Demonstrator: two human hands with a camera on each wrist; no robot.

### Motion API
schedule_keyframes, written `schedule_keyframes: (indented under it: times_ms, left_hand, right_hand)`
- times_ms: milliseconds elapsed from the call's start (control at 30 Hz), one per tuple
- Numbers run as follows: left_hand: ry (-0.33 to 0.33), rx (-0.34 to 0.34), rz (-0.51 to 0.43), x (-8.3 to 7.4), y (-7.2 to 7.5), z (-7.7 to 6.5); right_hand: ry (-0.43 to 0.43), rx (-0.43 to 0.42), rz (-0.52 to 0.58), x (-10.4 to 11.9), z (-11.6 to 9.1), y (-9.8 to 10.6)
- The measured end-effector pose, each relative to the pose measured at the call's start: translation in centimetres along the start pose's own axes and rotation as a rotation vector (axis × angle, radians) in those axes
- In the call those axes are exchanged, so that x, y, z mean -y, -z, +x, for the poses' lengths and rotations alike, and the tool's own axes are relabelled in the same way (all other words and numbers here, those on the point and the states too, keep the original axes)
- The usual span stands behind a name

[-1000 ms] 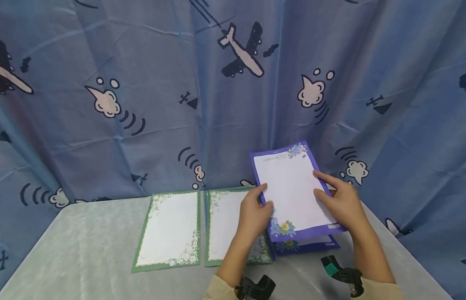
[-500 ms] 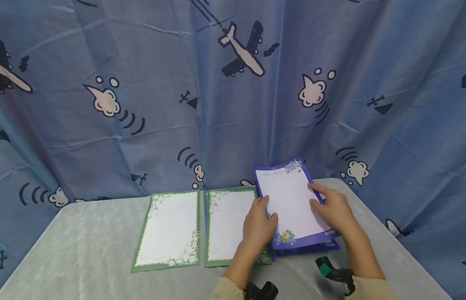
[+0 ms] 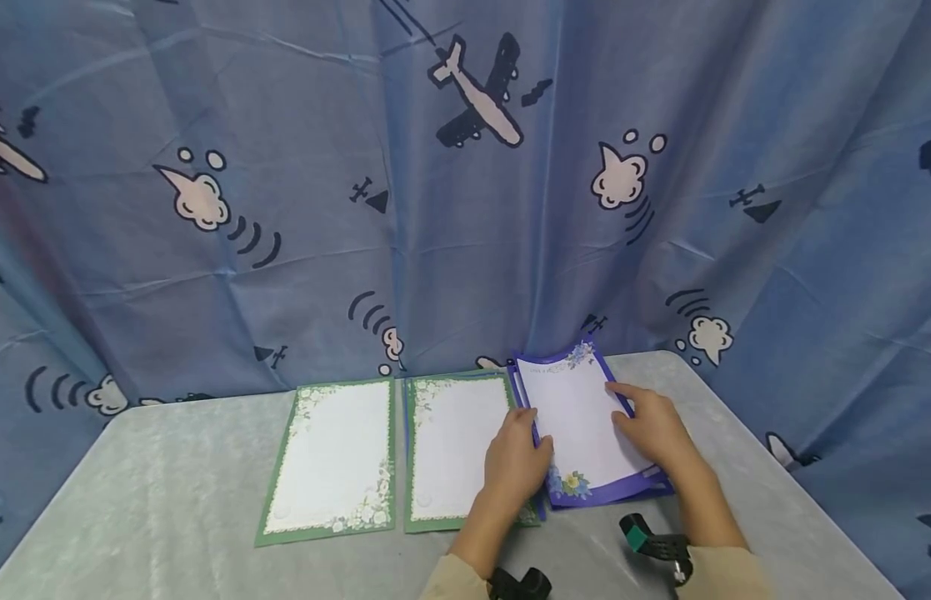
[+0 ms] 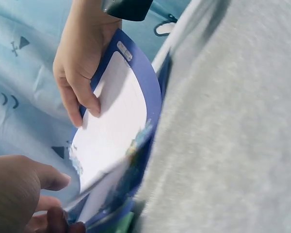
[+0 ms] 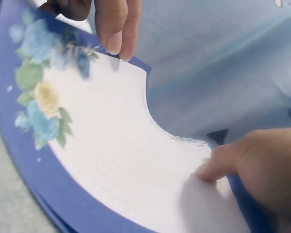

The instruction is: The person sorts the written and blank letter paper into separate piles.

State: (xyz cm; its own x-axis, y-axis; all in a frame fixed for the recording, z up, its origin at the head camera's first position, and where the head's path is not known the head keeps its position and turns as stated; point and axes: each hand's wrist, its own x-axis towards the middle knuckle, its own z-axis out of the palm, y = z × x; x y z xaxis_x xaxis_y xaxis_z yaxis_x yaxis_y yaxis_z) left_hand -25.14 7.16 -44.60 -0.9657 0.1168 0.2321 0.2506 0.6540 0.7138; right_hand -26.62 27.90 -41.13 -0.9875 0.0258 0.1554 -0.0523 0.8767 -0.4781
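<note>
A purple-bordered sheet of paper (image 3: 573,425), white inside with blue and yellow flowers, lies close over more purple sheets (image 3: 656,492) at the right of the table. My left hand (image 3: 513,458) grips its left edge. On the opposite edge my right hand (image 3: 653,425) pinches it, thumb on the white face and other fingers partly hidden behind. Seen from the right wrist, the sheet (image 5: 121,131) bows between both hands. In the left wrist view my left hand (image 4: 19,194) is at the near edge, and the right hand (image 4: 80,63) at the far one.
Two green-bordered floral sheets lie to the left: one in the middle (image 3: 457,450), partly under my left forearm, with blue edges showing beneath, and one farther left (image 3: 333,458). A blue airplane-print curtain (image 3: 285,167) hangs behind the grey-white table (image 3: 172,483).
Both hands have brought the purple sheet down from a raised, tilted position onto the purple sheets at the right. The green sheets have stayed in place.
</note>
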Motion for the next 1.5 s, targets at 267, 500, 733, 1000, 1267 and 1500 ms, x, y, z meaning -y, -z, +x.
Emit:
schedule_keyframes:
  times_ms: [267,500,733,1000,1267,1500]
  left_hand:
    - [-0.022,0.014,0.057,0.2,-0.4,-0.3]
    - [-0.024,0.010,0.105,0.0,-0.5,-0.4]
    - [-0.060,0.019,0.235,-0.1,-0.5,-0.5]
    - [-0.054,0.030,0.258,-0.2,-0.6,-0.6]
    - [-0.035,0.004,0.237,-0.2,-0.5,-0.5]
    - [-0.009,0.024,0.181,-0.1,-0.6,-0.4]
  right_hand:
    - [0.001,-0.012,0.004,-0.7,0.0,-1.1]
    - [0.009,-0.032,-0.071,-1.4,0.0,-2.0]
    - [0.041,-0.026,-0.132,-1.7,-0.1,-2.8]
    - [0.048,0.031,-0.157,-2.5,0.1,-3.0]
    - [0.021,0.042,-0.135,-2.7,0.0,-2.8]
    - [0.013,0.091,-0.076,-2.5,-0.1,-2.2]
